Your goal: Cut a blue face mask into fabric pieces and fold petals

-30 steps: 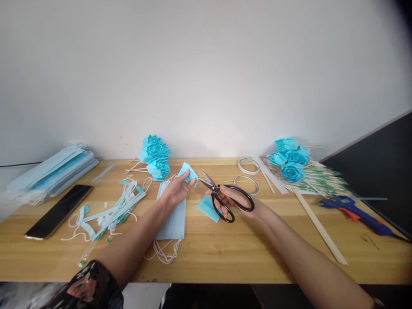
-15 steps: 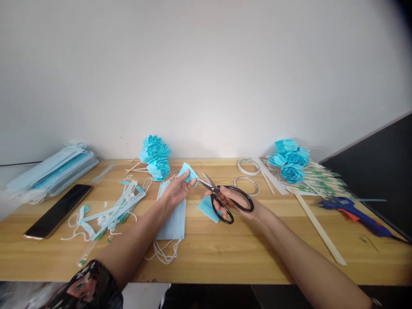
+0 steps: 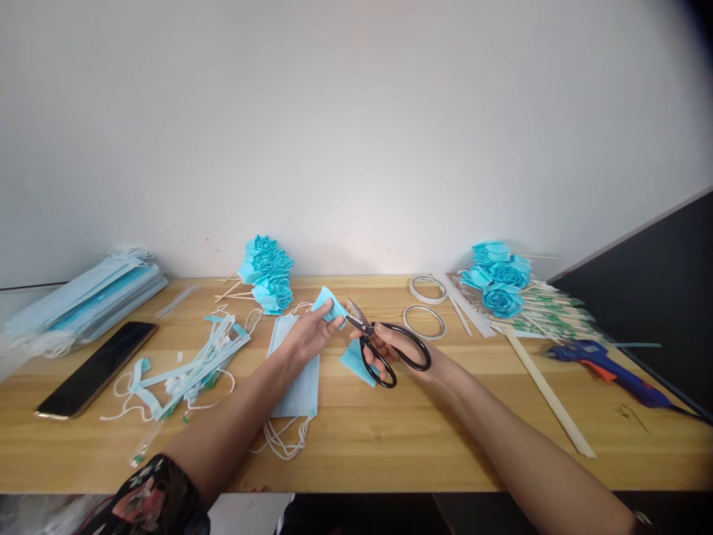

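Note:
Pinched between the fingers of my left hand is a small folded piece of blue mask fabric, held above the table. My right hand grips black-handled scissors by their loops. The blades are apart, with their tips at the right edge of the fabric. Under my left wrist lies a blue face mask with white ear loops toward me. Another blue fabric piece rests on the table, partly behind the scissors.
Mask strips, a phone and stacked masks lie left. Blue fabric flowers stand behind; more flowers sit right. Tape rolls, a wooden strip, and a blue glue gun lie on the right.
The scissors have moved slightly left, closer to the fabric, and their blades have closed a little. My left hand and the fabric have shifted slightly right and toward me.

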`<state>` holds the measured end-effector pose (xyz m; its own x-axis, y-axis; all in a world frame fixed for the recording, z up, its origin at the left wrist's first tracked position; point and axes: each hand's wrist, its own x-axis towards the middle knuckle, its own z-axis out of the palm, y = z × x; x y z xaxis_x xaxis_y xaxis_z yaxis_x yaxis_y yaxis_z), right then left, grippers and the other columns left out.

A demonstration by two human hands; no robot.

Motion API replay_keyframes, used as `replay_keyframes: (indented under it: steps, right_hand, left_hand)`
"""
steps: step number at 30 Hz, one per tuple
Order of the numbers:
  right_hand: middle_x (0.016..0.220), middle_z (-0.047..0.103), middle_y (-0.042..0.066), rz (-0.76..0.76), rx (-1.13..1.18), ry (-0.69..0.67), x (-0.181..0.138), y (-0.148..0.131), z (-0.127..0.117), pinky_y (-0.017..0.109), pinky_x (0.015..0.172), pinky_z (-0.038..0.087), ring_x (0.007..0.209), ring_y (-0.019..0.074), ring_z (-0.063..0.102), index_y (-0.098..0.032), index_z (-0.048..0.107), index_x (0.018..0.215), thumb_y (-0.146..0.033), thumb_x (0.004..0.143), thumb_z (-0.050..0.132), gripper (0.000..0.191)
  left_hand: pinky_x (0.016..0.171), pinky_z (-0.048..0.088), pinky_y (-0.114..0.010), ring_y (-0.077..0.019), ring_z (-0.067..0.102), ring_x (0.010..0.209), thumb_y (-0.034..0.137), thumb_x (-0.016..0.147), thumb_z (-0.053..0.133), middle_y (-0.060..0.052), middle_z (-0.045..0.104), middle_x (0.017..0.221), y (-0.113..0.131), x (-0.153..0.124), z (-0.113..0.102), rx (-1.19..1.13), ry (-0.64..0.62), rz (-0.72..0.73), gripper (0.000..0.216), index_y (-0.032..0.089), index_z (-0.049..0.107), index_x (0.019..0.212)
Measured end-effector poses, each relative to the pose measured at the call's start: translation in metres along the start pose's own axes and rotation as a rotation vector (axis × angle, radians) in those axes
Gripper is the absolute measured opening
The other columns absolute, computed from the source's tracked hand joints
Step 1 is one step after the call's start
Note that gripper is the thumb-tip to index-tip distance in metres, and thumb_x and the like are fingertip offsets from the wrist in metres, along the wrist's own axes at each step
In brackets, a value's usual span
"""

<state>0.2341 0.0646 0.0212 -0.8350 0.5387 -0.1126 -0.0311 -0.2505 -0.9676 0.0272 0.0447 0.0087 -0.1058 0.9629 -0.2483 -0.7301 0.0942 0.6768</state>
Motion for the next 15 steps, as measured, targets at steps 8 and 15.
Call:
replay_keyframes:
  steps: [8,15]
  right_hand:
    - [0.075,0.063,0.003,-0.014,-0.019,0.028,0.0014,-0.0001,0.0055,0.023,0.046,0.05,0.051,0.0114,0.058,-0.015,0.06,0.113,-0.059,0.087,0.051,0.052]
    - [0.072,0.06,0.002,-0.091,0.0,0.066,0.0032,0.0029,0.0079,0.023,0.044,0.047,0.047,0.0097,0.053,-0.015,0.06,0.114,-0.058,0.089,0.049,0.051]
  left_hand:
    - [0.062,0.057,-0.019,-0.0126,0.069,0.073,0.013,0.08,0.068,-0.006,0.072,0.085,-0.0011,-0.0076,0.0074,0.06,-0.056,-0.002,0.002,0.011,0.068,0.081]
    - [0.065,0.057,-0.02,-0.0088,0.066,0.064,0.013,0.076,0.074,-0.001,0.069,0.073,-0.0032,-0.0029,0.0039,0.013,0.022,0.021,0.011,0.012,0.063,0.074]
